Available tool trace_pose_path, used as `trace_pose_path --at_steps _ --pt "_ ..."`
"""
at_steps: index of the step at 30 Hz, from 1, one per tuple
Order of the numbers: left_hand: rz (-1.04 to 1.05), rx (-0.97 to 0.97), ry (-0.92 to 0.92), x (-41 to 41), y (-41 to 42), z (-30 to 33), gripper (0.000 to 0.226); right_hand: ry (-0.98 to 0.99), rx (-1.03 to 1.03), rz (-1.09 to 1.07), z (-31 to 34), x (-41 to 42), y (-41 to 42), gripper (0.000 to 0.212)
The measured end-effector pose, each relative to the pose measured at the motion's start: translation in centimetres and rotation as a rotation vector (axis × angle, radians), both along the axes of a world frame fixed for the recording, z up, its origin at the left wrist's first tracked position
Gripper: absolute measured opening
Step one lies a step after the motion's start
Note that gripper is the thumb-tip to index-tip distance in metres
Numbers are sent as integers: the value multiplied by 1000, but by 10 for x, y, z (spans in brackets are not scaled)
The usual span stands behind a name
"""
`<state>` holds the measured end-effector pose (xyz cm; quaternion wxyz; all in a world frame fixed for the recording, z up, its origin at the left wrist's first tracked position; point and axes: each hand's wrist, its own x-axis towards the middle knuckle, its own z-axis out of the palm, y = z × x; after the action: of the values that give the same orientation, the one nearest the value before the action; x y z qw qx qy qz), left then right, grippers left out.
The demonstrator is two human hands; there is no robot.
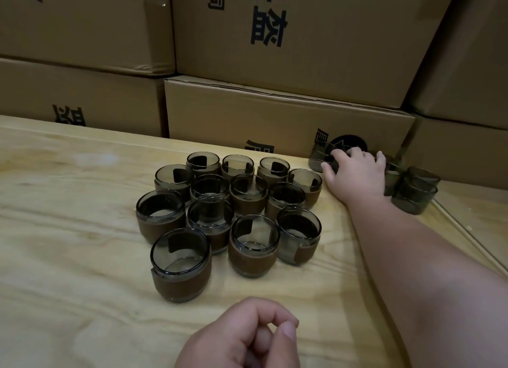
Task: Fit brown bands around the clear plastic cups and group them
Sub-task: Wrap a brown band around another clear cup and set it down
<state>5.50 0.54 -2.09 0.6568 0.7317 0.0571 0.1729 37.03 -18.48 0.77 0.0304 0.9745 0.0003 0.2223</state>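
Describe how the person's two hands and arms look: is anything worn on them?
Both are bare. The right hand and its forearm show no sleeve, glove, watch or bracelet up to the frame edge. The left hand shows only to the wrist, with no glove or ring visible; short, plain thumbnail.

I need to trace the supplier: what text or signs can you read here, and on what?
"司": upper cardboard box, printed sideways.
Other black characters on the boxes: cropped or turned, unreadable.
Round black arrow sign: lower box, behind the right hand.
Cups: none.
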Motion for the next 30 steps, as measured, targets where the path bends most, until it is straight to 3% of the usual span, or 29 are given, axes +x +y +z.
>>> trace_pose_path --at_steps 5,10,14,26,30 --pt "0 10 58 -6 2 11 42 -75 -3 12 -3 -19 -2 46" --pt "-49 23 90 -13 4 18 9 -98 52 -6 -7 -50 -2 39" --pt "-88 79 100 -15 6 21 25 -97 76 -52 -8 -85 -2 38" --pt "-189 178 67 -18 10 15 22 -114 413 -5 -10 -243 11 50" --pt "-299 374 41 -20 10 18 51 -161 576 108 -8 -300 24 55"
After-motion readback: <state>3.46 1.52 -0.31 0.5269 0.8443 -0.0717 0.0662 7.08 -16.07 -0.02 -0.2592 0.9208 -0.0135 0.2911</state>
